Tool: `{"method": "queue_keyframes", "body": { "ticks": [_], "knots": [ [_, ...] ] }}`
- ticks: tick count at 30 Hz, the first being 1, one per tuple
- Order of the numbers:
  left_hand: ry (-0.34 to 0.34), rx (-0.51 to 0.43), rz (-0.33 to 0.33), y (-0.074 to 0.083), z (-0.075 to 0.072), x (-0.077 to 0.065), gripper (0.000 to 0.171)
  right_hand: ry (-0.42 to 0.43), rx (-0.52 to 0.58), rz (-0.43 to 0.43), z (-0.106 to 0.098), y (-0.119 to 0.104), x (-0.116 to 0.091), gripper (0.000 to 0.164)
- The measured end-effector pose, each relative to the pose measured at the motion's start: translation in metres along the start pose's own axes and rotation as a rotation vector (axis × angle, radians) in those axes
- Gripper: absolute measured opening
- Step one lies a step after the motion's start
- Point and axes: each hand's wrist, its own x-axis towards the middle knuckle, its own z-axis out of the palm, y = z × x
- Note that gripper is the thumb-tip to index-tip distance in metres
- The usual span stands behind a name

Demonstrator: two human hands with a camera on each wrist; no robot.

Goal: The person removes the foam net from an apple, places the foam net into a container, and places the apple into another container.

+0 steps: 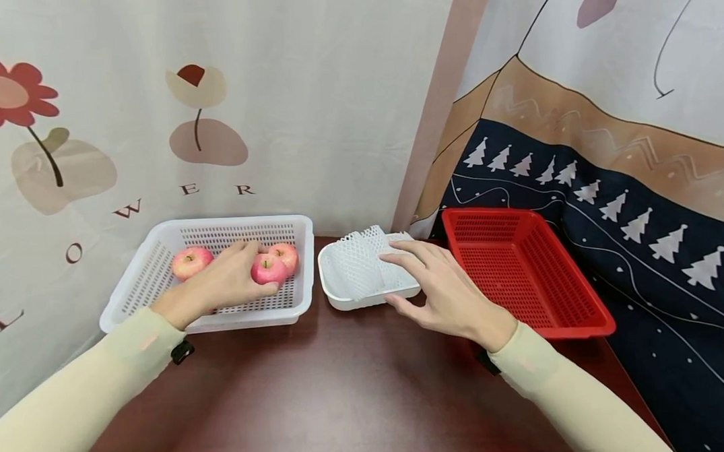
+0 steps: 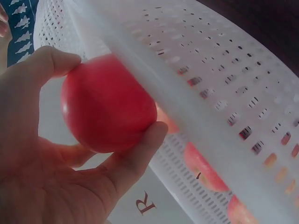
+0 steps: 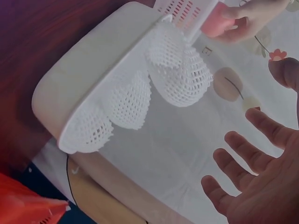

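My left hand (image 1: 233,275) reaches over the white basket (image 1: 201,224) and grips a red apple (image 2: 107,102) between thumb and fingers. In the left wrist view the held apple is level with the basket's rim, with other apples (image 2: 205,170) lower inside. One apple (image 1: 192,262) lies left of that hand, another (image 1: 284,256) just behind the held one. My right hand (image 1: 450,289) hovers at the right side of a small white tray (image 1: 359,300), its fingers spread and holding nothing. White foam net sleeves (image 3: 128,102) lie in the tray, partly sticking out over its rim.
A red basket (image 1: 522,273) stands to the right, close to the right hand. The dark wooden table (image 1: 333,396) spans the front. A printed curtain (image 1: 320,106) hangs right behind the containers, and a dark patterned cloth (image 1: 662,294) borders the right side.
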Motion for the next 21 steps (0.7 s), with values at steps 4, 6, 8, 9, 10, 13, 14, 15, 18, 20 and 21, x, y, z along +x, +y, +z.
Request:
{"method": "queue_keyframes", "body": {
  "ticks": [4, 6, 8, 9, 10, 13, 14, 15, 18, 20, 21],
  "knots": [
    [-0.049, 0.035, 0.012, -0.003, -0.002, 0.004, 0.079, -0.012, -0.001, -0.01, -0.006, 0.001, -0.002, 0.066],
    [-0.072, 0.052, 0.019, -0.004, -0.004, 0.006, 0.082, -0.024, -0.007, -0.009, -0.009, 0.001, -0.003, 0.066],
    [-0.098, 0.071, 0.027, -0.005, -0.006, 0.009, 0.083, -0.035, -0.016, -0.009, -0.012, 0.002, -0.004, 0.067],
    [-0.114, 0.081, 0.032, -0.005, -0.007, 0.01, 0.086, -0.038, -0.022, -0.009, -0.013, 0.003, -0.005, 0.068],
    [-0.129, 0.089, 0.037, -0.006, -0.008, 0.011, 0.089, -0.039, -0.027, -0.008, -0.014, 0.003, -0.006, 0.068],
    [-0.177, 0.103, 0.052, -0.006, -0.01, 0.013, 0.098, -0.039, -0.043, -0.007, -0.018, 0.005, -0.008, 0.068],
    [-0.192, 0.107, 0.057, -0.007, -0.011, 0.014, 0.099, -0.041, -0.048, -0.006, -0.019, 0.005, -0.009, 0.068],
    [-0.209, 0.112, 0.062, -0.008, -0.011, 0.015, 0.098, -0.043, -0.052, -0.006, -0.019, 0.006, -0.011, 0.069],
    [-0.258, 0.128, 0.07, -0.009, -0.01, 0.017, 0.081, -0.056, -0.062, 0.0, -0.022, 0.007, -0.014, 0.069],
    [-0.287, 0.141, 0.077, -0.011, -0.009, 0.018, 0.069, -0.063, -0.067, 0.006, -0.023, 0.008, -0.016, 0.069],
    [-0.302, 0.142, 0.079, -0.011, -0.01, 0.018, 0.066, -0.064, -0.068, 0.01, -0.024, 0.009, -0.017, 0.07]
  ]
}}
